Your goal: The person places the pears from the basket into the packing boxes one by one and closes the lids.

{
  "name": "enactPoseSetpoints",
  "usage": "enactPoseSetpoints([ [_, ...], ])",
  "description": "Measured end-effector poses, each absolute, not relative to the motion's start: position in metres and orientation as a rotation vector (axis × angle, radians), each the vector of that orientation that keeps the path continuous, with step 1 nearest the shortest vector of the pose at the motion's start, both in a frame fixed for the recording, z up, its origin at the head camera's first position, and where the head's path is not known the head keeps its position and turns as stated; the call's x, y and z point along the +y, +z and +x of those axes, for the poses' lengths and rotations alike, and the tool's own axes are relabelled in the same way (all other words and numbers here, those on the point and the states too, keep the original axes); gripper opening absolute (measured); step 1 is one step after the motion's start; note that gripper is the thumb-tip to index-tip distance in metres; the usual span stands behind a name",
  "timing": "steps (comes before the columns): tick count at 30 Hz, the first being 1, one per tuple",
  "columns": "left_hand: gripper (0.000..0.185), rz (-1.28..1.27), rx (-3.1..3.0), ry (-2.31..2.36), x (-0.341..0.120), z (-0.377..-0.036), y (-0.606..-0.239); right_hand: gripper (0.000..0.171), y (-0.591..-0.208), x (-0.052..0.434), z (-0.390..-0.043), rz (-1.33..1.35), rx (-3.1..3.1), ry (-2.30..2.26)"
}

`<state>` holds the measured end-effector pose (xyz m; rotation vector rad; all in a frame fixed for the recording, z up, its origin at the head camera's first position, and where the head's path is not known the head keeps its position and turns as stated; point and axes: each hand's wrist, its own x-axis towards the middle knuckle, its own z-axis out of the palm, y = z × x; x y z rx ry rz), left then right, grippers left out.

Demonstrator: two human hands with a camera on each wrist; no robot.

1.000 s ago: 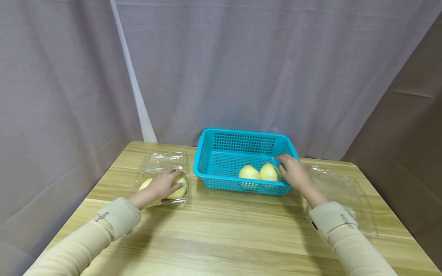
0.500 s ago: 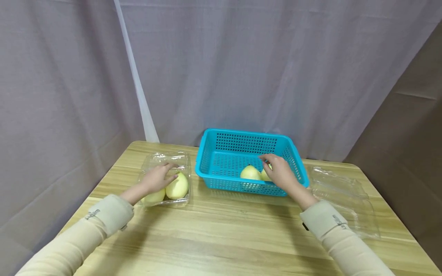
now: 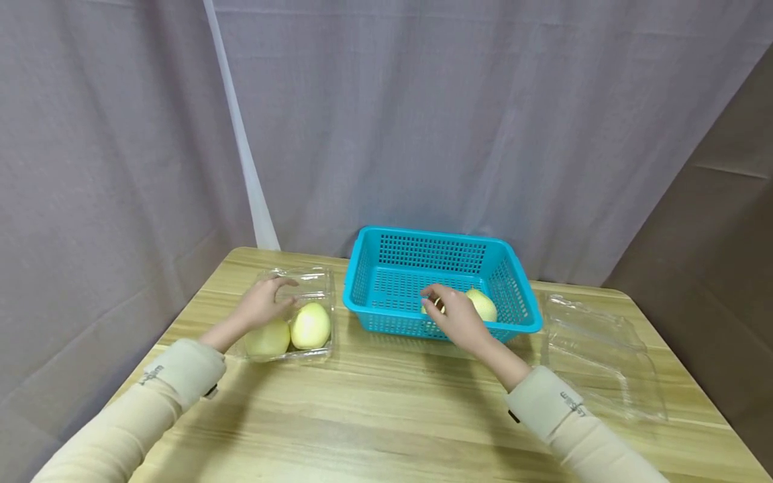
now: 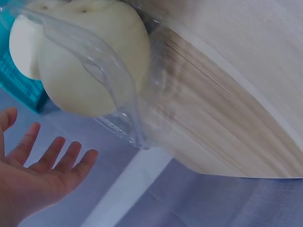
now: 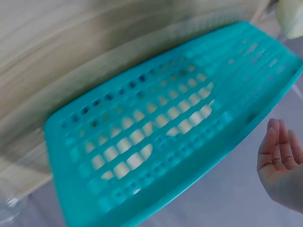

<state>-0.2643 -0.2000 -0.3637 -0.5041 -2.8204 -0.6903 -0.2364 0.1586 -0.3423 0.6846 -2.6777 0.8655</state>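
Two yellow pears [image 3: 311, 325] lie side by side in a clear plastic box [image 3: 302, 275] at the left of the wooden table. My left hand [image 3: 266, 302] hovers over the box's far left part with fingers straight, holding nothing; the left wrist view shows its empty palm [image 4: 42, 165] beside the pears [image 4: 90, 61]. A teal basket [image 3: 435, 235] stands at the middle back. One pear [image 3: 483, 305] shows inside it. My right hand [image 3: 451, 312] hangs over the basket's front, hiding most of a second pear. Its fingers [image 5: 279, 151] are loosely curled and hold nothing.
A second clear plastic box [image 3: 604, 349] lies open and empty at the right of the table [image 3: 386, 402]. Grey curtains hang close behind the table. Bare wood stretches across the front between my sleeves.
My right hand slid left from the basket's right rim to above the left pear. My left hand lifted off the boxed pears and drew back to the left.
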Motion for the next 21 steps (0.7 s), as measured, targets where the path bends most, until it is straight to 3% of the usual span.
enactPoseSetpoints([
  [7,0.038,-0.346,-2.813,-0.827,-0.222,-0.269,-0.366,0.015,-0.344,0.130,-0.223,0.774,-2.704,1.092],
  [21,0.040,0.087,-2.836,-0.845,-0.254,-0.281,-0.384,0.026,-0.374,0.095,-0.215,0.849,-2.714,1.913],
])
